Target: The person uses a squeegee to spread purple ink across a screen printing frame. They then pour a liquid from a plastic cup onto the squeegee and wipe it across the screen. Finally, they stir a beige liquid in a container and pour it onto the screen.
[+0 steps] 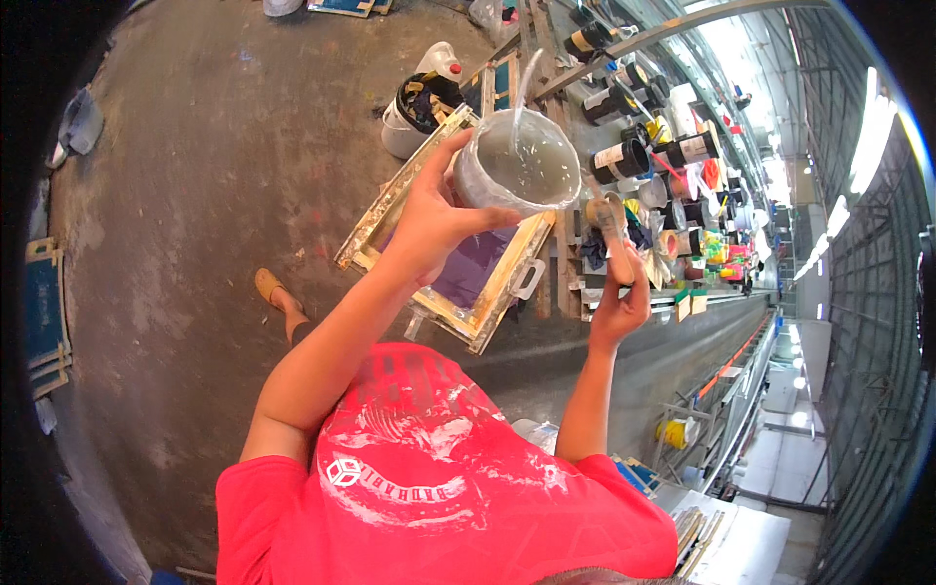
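My left hand [439,219] grips a translucent plastic tub [466,180] from the side, thumb along its near wall. Inside the tub shows a glossy greyish, clear substance, and a curved translucent strip [527,78] rises from its far rim. To the right, my right hand [624,302] is closed around a wooden-handled spatula [616,255], its thin end pointing up toward the tub's right rim. Whether the spatula touches the tub I cannot tell. Below the tub lies a wooden screen frame [390,200] with purple mesh, partly hidden by my left hand and arm.
A white bucket [398,132] with dark contents stands beyond the frame, beside a white jug [441,60]. Along the right runs a long bench crowded with black pots [621,159] and other containers. More blue screen frames [44,307] are at the far left.
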`<state>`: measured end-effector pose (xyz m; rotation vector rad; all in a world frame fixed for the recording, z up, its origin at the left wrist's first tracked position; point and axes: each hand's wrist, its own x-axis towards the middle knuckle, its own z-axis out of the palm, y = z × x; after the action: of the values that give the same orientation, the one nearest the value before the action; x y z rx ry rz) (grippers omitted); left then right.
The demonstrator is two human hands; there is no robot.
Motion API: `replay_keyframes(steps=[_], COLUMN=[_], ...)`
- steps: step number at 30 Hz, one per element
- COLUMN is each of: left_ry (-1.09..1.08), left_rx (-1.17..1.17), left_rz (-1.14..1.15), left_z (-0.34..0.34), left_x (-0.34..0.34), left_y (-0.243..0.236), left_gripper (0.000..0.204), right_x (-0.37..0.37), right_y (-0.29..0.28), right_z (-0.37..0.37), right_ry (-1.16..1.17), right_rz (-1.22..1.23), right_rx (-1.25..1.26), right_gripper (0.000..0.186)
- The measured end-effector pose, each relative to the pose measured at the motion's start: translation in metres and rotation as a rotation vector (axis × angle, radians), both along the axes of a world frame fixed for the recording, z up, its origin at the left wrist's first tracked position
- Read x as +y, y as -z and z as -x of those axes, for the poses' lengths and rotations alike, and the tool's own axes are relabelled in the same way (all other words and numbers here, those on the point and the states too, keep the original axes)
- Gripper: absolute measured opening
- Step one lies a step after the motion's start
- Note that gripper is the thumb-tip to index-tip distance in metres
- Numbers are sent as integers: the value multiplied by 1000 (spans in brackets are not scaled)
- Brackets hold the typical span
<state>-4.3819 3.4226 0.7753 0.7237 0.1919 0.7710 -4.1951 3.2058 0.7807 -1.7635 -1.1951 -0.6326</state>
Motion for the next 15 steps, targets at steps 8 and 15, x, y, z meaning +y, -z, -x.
replay_keyframes(steps=[8, 15], left_ry=[90, 116], left_rx=[127, 92], left_rz=[17, -71], left_z=[-21, -38], left_x=[2, -14], left_y=[82, 79], left_gripper=[98, 98], right_x=[-2, 10], right_y=[-21, -14], right_z=[14, 35], right_ry=[-325, -403], right_rz=[-557, -522], right_rx=[928, 975], right_gripper=[53, 55])
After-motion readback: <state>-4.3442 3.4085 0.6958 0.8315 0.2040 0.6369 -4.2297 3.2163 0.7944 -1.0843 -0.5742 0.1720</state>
